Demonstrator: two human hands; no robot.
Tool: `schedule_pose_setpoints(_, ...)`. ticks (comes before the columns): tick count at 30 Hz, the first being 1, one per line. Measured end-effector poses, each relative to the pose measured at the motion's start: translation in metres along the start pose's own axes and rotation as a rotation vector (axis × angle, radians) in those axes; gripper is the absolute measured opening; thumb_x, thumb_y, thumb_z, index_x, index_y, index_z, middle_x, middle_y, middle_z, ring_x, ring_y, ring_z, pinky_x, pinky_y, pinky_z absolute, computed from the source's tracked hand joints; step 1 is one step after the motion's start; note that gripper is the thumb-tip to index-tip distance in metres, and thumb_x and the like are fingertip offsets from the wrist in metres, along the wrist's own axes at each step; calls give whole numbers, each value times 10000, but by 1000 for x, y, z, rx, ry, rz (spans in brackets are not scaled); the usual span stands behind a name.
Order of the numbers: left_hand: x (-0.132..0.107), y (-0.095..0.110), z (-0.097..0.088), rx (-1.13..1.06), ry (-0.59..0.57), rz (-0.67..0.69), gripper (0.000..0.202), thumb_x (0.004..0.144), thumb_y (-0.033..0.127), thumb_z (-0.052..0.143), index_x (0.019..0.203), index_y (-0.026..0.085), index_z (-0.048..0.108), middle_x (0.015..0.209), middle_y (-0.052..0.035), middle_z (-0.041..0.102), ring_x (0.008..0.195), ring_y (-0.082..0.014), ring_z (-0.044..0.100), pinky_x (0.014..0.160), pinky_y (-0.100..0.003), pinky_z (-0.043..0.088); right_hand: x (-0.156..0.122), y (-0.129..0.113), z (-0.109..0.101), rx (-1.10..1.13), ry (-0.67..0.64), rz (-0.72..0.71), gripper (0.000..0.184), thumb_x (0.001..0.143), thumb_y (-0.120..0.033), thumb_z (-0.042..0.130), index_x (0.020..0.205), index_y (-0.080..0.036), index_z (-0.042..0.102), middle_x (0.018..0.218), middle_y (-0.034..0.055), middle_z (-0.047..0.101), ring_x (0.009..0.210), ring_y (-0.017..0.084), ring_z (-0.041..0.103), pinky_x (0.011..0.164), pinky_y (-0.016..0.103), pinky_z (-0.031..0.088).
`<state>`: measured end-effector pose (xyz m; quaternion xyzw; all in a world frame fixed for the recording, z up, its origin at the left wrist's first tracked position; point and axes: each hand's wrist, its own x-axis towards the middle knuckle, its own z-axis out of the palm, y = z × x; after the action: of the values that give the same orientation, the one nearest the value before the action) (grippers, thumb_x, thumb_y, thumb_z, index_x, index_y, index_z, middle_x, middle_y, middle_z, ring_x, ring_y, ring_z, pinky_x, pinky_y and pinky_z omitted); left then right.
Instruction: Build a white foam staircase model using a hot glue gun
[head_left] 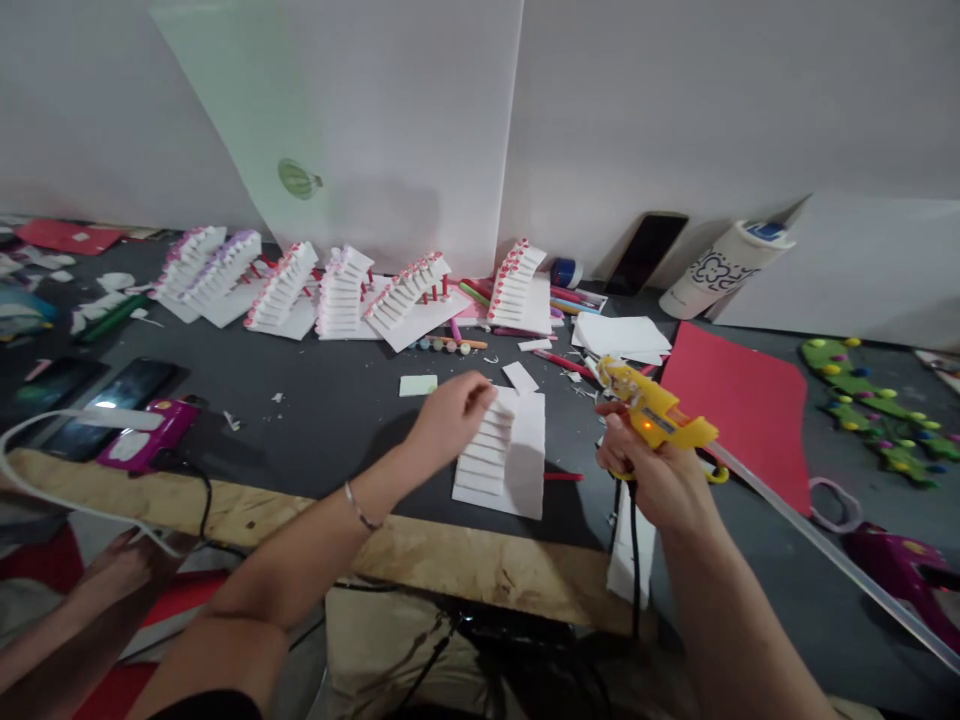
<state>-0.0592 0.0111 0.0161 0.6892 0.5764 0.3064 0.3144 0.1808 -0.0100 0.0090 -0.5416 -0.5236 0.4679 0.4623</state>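
Observation:
My left hand (459, 408) is closed, thumb and fingertips pinched at the upper end of a small white paper staircase (485, 455). The staircase lies over a white card base (526, 480), and the fingers hide its top left corner. In my right hand (651, 470) is a yellow hot glue gun (649, 405) with an orange light showing. Its nozzle points up and left, and a long clear glue stick (825, 550) runs out of its back. A red stick (562, 477) touches the card's right side. A small white paper piece (520, 377) lies just above the card.
Several finished-looking paper staircases (345, 292) with pink-tipped posts line the wall. Phones (112, 405) and a purple device (150, 435) lie at left, near another person's hand (124, 565). On the right are red paper (739, 410), a white tumbler (724, 270) and green decorated cutouts (877, 405).

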Motion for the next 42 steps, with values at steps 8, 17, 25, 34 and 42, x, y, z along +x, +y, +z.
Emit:
schedule_pose_setpoints(8,26,-49,9,146,-119,-60,297,940,277,440,694,188,581,738,-37,578,834,-209,572,816,-334,447,1,7,12,299,-253,242,454,780,-651,666,916,-219,625,566,-68,450,412,81,366,474,283,406)
schedule_pose_setpoints(17,21,-45,7,-352,-182,-258,156,872,286,540,797,163,599,709,27,565,692,-131,513,680,-249,395,3,23,17,211,-304,328,407,792,-576,702,913,-190,659,629,-28,531,520,120,524,499,260,440)
schedule_pose_setpoints(25,17,-44,-5,-613,-303,-384,148,806,229,666,926,153,622,686,46,580,591,-77,452,599,-214,338,-5,16,32,115,-316,280,465,836,-666,596,820,-201,610,529,-41,495,458,109,480,449,240,396)
schedule_pose_setpoints(34,18,-56,1,-718,-303,-324,250,741,256,760,915,136,627,743,3,636,642,-85,531,582,-212,401,-9,15,40,-352,-318,170,578,838,-766,440,758,-219,609,469,-14,550,472,145,555,481,247,417)
schedule_pose_setpoints(42,18,-55,4,-746,-304,-328,175,772,177,725,906,136,620,787,-21,664,657,-90,569,557,-201,454,-14,15,44,-483,-320,161,583,849,-757,396,665,-231,570,445,-7,537,441,143,551,480,251,423)
